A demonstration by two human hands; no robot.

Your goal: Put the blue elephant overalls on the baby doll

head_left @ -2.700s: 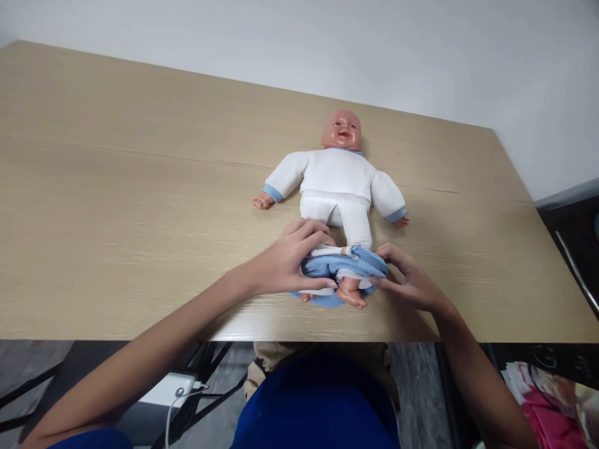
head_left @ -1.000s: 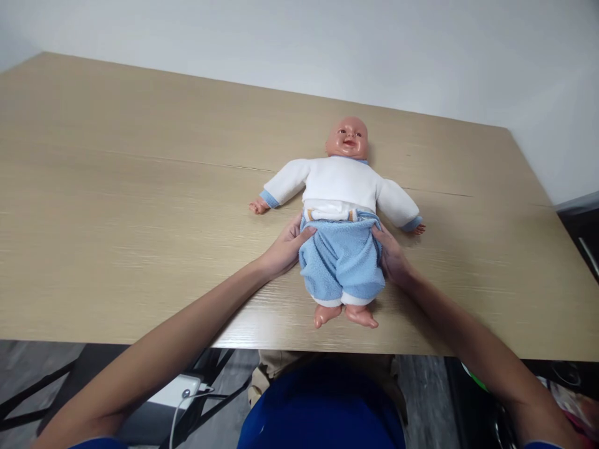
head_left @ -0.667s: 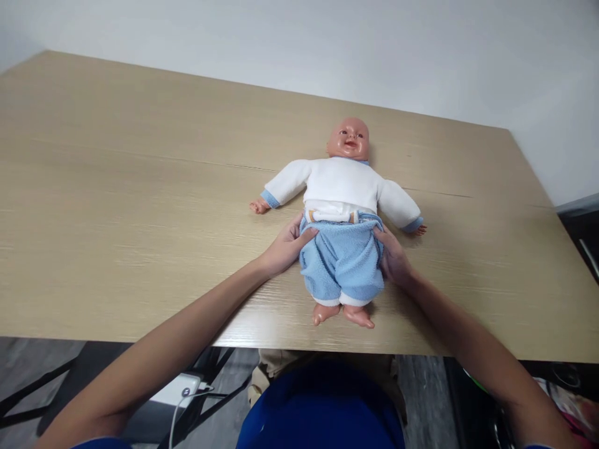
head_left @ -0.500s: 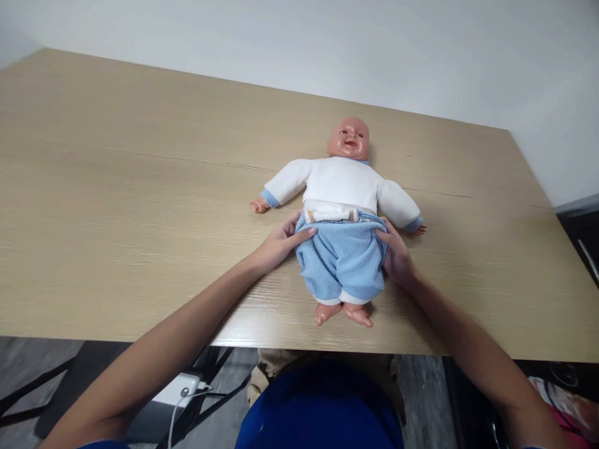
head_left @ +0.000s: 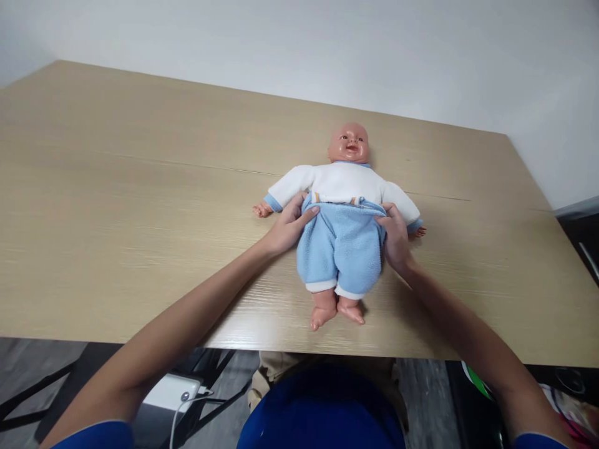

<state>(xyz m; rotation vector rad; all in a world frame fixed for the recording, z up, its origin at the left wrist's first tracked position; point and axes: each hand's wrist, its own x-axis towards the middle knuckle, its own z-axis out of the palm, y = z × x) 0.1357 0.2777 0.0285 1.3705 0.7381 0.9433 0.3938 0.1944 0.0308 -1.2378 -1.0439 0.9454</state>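
Left hand (head_left: pixel 290 226): thumb in front, fingers folded behind, pinching one side of a waistband. Right hand (head_left: pixel 397 237): the same pinch on the opposite side; some of the fingertips hidden by cloth.

Light-blue fleece trousers (head_left: pixel 340 246), white cuffs: one pair, worn by the doll, spread between the two sets of fingers; waistband level with the thumbs, legs running back from the fingers toward the wearer.

Baby doll (head_left: pixel 349 182), bald: one, lying face up between the hands; head beyond the fingers, bare feet on the wearer's side of them. White long-sleeved top, blue cuffs and collar, just beyond the fingertips; one sleeve passing outside each hand.

Wood-grain table (head_left: pixel 154 187): under doll and fingers.

White box-shaped device (head_left: pixel 171 391) with cable: below table level, well apart from the left fingers, on the wearer's side.
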